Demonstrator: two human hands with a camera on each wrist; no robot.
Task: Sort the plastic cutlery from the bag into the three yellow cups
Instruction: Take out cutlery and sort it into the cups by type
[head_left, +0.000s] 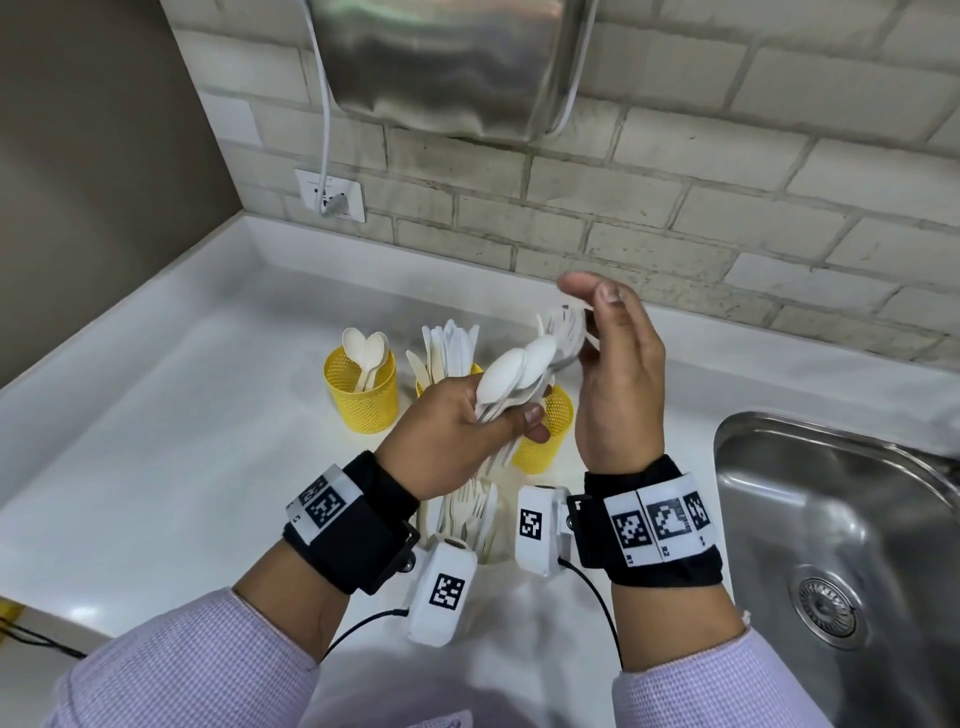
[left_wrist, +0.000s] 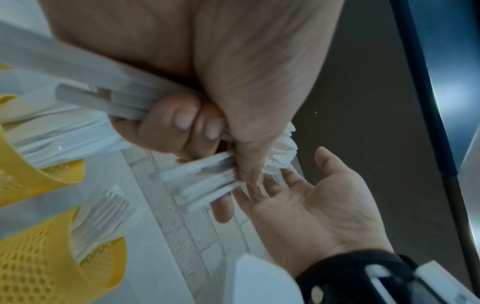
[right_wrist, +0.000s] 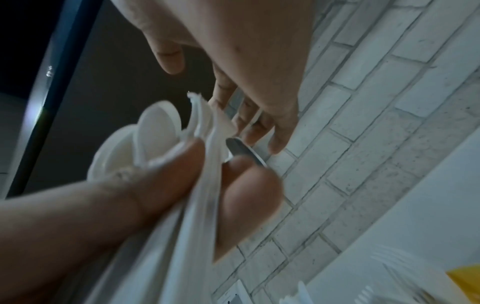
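My left hand (head_left: 462, 431) grips a bundle of white plastic cutlery (head_left: 524, 366) by the handles, spoon bowls and fork tines pointing up and right. My right hand (head_left: 618, 364) is held flat beside the bundle's upper end, its straight fingers (right_wrist: 262, 115) against the tines. Three yellow mesh cups stand behind: the left cup (head_left: 361, 400) holds spoons, the middle cup (head_left: 423, 387) holds knives and is mostly hidden by my left hand, and the right cup (head_left: 548, 431) is partly hidden. The clear bag (head_left: 475, 519) with more cutlery lies between my wrists.
A steel sink (head_left: 841, 519) is sunk into the white counter (head_left: 171, 415) at the right. A tiled wall with a socket (head_left: 331, 196) and a steel wall-mounted unit (head_left: 447, 62) is behind. The counter's corner runs along the left.
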